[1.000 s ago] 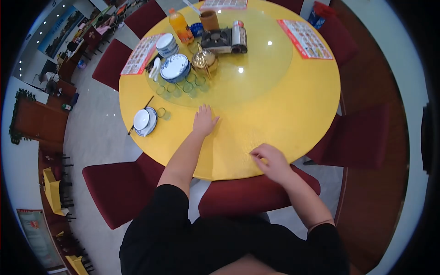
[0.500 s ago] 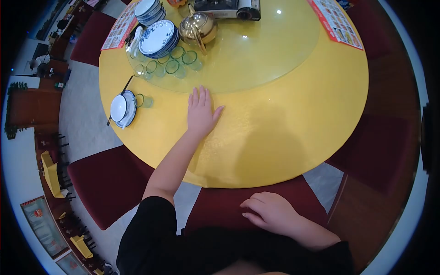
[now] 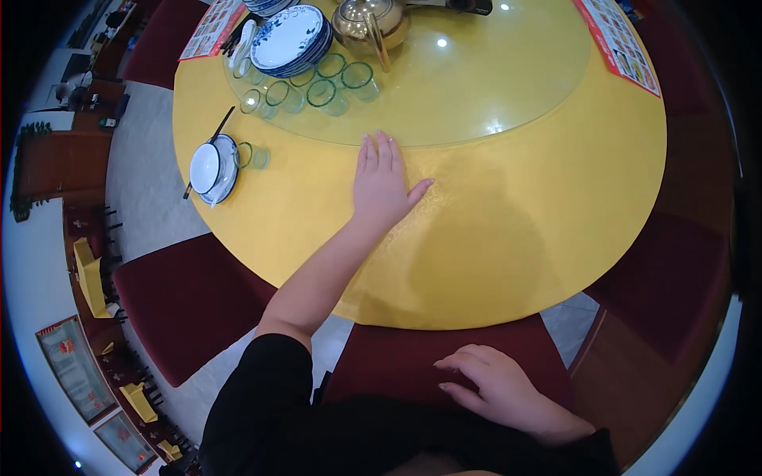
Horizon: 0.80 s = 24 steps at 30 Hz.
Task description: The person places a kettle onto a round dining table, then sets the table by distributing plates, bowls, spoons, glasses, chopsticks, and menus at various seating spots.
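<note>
Your left hand [image 3: 381,182] lies palm down on the yellow cloth covering the round table [image 3: 317,218], fingers straight and thumb spread, grasping nothing; the fingertips reach the near rim of the clear round glass turntable [image 3: 492,79]. Your right hand [image 3: 504,389] is released too, loosely curled with nothing visible in it, over the dark red chair seat [image 3: 381,357]; whether it touches the fabric, you cannot tell from here.

The step in hand looks like flat-palm contact with the cloth, perhaps bracing or smoothing; from this pose, sliding forward calls for lifting the fingertips over the glass rim, and light pressure so the fabric does not drag.

Nearest beyond the left hand are the green-rimmed clear glasses [image 3: 323,97]; behind them sit a stack of blue-and-white patterned plates [image 3: 284,38] and a shiny gold-coloured teapot [image 3: 371,20]; off to the left, a white bowl [image 3: 204,168] rests on a blue-edged plate, with dark chopsticks [image 3: 225,124] and a single glass [image 3: 259,158] beside it.

Two red-edged printed sheets [image 3: 623,47] lie at either side, their print too small to read; no brand is legible.
</note>
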Each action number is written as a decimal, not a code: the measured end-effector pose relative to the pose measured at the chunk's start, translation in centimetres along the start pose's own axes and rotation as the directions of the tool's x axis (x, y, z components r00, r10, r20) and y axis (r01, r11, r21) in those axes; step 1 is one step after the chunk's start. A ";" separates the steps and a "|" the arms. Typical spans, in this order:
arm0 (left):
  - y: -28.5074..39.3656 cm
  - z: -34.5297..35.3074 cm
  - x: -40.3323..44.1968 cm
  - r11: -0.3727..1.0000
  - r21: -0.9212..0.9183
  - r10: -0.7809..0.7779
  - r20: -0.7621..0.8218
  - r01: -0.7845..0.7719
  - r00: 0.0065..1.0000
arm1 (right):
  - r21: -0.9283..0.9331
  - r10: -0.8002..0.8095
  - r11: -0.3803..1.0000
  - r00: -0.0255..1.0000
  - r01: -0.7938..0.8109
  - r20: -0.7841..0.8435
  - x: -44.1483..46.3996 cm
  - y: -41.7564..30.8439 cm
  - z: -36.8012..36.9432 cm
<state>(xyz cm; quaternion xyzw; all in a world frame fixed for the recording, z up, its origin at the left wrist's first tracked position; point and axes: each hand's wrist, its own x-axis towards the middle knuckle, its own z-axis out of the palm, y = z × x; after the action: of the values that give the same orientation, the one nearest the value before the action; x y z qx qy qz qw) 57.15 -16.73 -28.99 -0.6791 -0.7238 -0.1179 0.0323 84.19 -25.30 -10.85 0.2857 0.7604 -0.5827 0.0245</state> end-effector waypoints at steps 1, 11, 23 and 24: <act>0.1 0.0 -0.1 1.000 -0.001 0.011 -0.008 -0.011 1.000 | 0.000 0.005 1.000 1.000 -0.005 0.002 0.0 -0.2 0.1; 4.4 1.6 0.5 0.999 0.036 0.030 0.022 -0.031 0.999 | 0.012 0.009 1.000 1.000 -0.009 -0.004 -1.1 1.0 0.0; 10.5 0.7 2.5 0.997 0.049 0.045 0.110 -0.051 0.993 | -0.098 0.024 0.995 1.000 -0.023 0.009 -2.9 0.5 -0.2; 10.9 0.7 2.5 0.998 0.044 0.047 0.098 -0.052 0.994 | -0.116 0.024 0.993 1.000 -0.023 0.006 -2.9 0.3 -0.2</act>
<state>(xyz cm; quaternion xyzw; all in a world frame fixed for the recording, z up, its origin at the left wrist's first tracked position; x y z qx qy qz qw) 67.83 -13.57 -27.81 -0.7008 -0.7101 -0.0669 0.0159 86.81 -26.24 -10.02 0.2905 0.7893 -0.5385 0.0506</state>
